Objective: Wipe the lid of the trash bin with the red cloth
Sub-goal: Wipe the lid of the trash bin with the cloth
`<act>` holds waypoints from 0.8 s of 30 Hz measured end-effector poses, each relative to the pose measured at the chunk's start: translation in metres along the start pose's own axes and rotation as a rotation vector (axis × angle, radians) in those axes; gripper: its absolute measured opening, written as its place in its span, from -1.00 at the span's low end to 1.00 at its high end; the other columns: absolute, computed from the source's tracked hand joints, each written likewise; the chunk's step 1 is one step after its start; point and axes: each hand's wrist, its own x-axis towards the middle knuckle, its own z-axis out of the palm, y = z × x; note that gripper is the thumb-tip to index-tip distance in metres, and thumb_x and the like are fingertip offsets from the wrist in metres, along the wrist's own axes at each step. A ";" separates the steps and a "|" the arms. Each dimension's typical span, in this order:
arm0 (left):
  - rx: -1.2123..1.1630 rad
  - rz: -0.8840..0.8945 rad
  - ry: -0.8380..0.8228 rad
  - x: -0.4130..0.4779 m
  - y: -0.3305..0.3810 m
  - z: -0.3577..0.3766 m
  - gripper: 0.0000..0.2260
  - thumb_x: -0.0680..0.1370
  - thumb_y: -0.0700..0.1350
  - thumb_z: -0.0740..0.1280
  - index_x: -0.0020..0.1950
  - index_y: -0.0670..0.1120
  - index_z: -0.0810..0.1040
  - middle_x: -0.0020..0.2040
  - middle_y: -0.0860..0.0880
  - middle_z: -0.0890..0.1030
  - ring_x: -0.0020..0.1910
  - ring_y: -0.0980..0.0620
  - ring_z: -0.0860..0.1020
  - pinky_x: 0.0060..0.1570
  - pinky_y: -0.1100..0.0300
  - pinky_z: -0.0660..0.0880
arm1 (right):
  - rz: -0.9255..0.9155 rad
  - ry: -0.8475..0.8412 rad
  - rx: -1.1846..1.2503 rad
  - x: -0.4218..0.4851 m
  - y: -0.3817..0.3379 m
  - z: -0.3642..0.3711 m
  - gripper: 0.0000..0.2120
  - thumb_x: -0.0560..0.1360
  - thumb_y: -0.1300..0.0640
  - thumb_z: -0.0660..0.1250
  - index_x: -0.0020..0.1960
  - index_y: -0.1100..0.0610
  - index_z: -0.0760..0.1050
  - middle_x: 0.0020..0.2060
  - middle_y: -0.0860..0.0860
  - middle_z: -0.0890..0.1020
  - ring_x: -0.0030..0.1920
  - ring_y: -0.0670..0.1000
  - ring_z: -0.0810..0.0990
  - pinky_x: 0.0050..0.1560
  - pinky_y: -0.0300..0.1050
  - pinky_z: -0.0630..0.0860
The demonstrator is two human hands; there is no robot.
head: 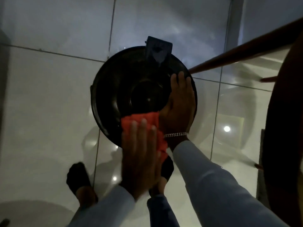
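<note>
A round black trash bin stands on the tiled floor below me, its glossy lid (124,89) closed, with a hinge block (158,49) at the far edge. The red cloth (144,119) lies on the lid's near edge. My left hand (141,154) presses flat on the cloth with fingers extended, and part of the cloth hangs beneath the palm. My right hand (179,104) rests flat on the lid's right side, fingers pointing away from me, a silver bracelet at the wrist. It holds nothing.
A dark wooden stool or table (282,128) stands at the right, with one leg (237,54) slanting over the floor just beyond the bin. My two feet in black slippers (78,179) stand on the glossy white tiles near the bin.
</note>
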 end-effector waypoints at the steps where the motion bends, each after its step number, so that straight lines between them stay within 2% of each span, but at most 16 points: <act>1: -0.005 -0.047 -0.039 -0.010 0.015 0.005 -0.46 0.62 0.12 -0.08 0.50 -0.18 0.05 0.51 -0.26 0.11 0.51 -0.31 0.04 0.45 -0.31 0.06 | 0.001 -0.009 -0.005 -0.003 0.002 -0.001 -0.55 0.56 0.13 0.03 0.40 0.21 0.36 0.43 0.19 0.40 0.49 0.20 0.26 0.49 0.20 0.22; 4: -0.069 -0.137 -0.106 -0.010 0.023 0.000 -0.43 0.61 0.11 -0.02 0.53 -0.18 0.01 0.55 -0.26 0.03 0.54 -0.27 -0.05 0.46 -0.31 0.02 | 0.025 -0.049 0.031 -0.001 0.000 -0.005 -0.59 0.57 0.22 0.06 0.41 0.21 0.35 0.44 0.18 0.38 0.50 0.19 0.24 0.49 0.22 0.21; 6: -0.177 -0.137 -0.132 -0.007 0.019 -0.017 -0.41 0.60 0.11 -0.02 0.54 -0.16 -0.04 0.58 -0.21 -0.04 0.56 -0.21 -0.11 0.49 -0.26 -0.05 | 0.108 -0.046 0.187 0.004 -0.002 -0.012 -0.61 0.58 0.28 0.06 0.40 0.21 0.35 0.43 0.15 0.37 0.49 0.20 0.26 0.44 0.30 0.27; 8: -0.317 -0.096 -0.097 0.002 0.007 -0.042 -0.44 0.60 0.05 -0.05 0.54 -0.15 -0.07 0.59 -0.15 -0.07 0.56 -0.15 -0.13 0.50 -0.18 -0.11 | 0.201 0.046 0.331 -0.007 -0.008 -0.026 -0.61 0.59 0.26 0.05 0.40 0.19 0.33 0.41 0.09 0.37 0.47 0.18 0.30 0.39 0.33 0.33; 10: -0.409 -0.035 -0.007 0.033 -0.016 -0.065 -0.49 0.60 -0.10 0.00 0.53 -0.19 -0.02 0.58 -0.20 0.00 0.56 -0.15 -0.09 0.52 -0.18 -0.09 | 0.150 0.088 0.259 -0.044 -0.020 -0.041 -0.61 0.60 0.17 0.04 0.42 0.13 0.30 0.44 0.10 0.37 0.50 0.13 0.24 0.44 0.33 0.24; 12: -0.380 -0.013 0.043 0.079 -0.045 -0.073 -0.52 0.60 -0.19 0.05 0.51 -0.25 0.06 0.55 -0.25 0.09 0.56 -0.18 -0.03 0.52 -0.19 -0.01 | -0.035 -0.061 0.089 -0.090 -0.031 -0.036 -0.57 0.60 -0.01 0.06 0.45 0.04 0.25 0.50 0.09 0.29 0.54 0.11 0.14 0.47 0.32 0.15; 14: -0.286 0.055 0.000 0.125 -0.064 -0.072 -0.53 0.60 -0.21 0.08 0.50 -0.26 0.10 0.54 -0.25 0.14 0.55 -0.19 0.02 0.51 -0.20 0.04 | -0.181 -0.231 -0.076 -0.117 -0.033 -0.024 -0.45 0.57 -0.18 0.13 0.50 -0.03 0.18 0.55 0.07 0.17 0.56 0.14 0.04 0.49 0.36 0.02; 17: -0.113 0.195 -0.093 0.152 -0.082 -0.061 -0.53 0.60 -0.16 0.05 0.51 -0.21 0.12 0.55 -0.20 0.16 0.55 -0.15 0.05 0.51 -0.17 0.06 | -0.289 -0.319 -0.296 -0.111 -0.018 -0.009 -0.32 0.49 -0.20 0.25 0.52 -0.08 0.10 0.56 0.06 0.09 0.56 0.21 -0.03 0.43 0.45 0.00; 21: -0.082 0.232 -0.107 0.143 -0.093 -0.048 -0.52 0.59 -0.16 0.03 0.51 -0.19 0.12 0.55 -0.19 0.17 0.55 -0.13 0.06 0.52 -0.12 0.04 | -0.274 -0.291 -0.246 -0.119 0.004 -0.010 -0.32 0.50 -0.11 0.32 0.51 -0.05 0.09 0.54 0.09 0.11 0.56 0.22 -0.01 0.46 0.40 0.10; 23: -0.080 0.219 -0.113 0.143 -0.093 -0.046 -0.52 0.58 -0.15 0.02 0.52 -0.19 0.12 0.55 -0.19 0.16 0.55 -0.14 0.06 0.52 -0.13 0.04 | -0.161 -0.237 -0.149 -0.120 0.010 -0.016 -0.29 0.46 -0.01 0.41 0.49 0.03 0.12 0.52 0.16 0.13 0.55 0.25 0.01 0.47 0.33 0.15; 24: -0.073 0.213 -0.118 0.145 -0.093 -0.046 -0.52 0.59 -0.14 0.01 0.52 -0.19 0.11 0.55 -0.19 0.15 0.55 -0.14 0.05 0.52 -0.13 0.03 | -0.075 -0.198 -0.089 -0.115 0.011 -0.019 -0.34 0.48 -0.01 0.38 0.48 0.07 0.16 0.51 0.20 0.16 0.53 0.23 0.07 0.49 0.26 0.16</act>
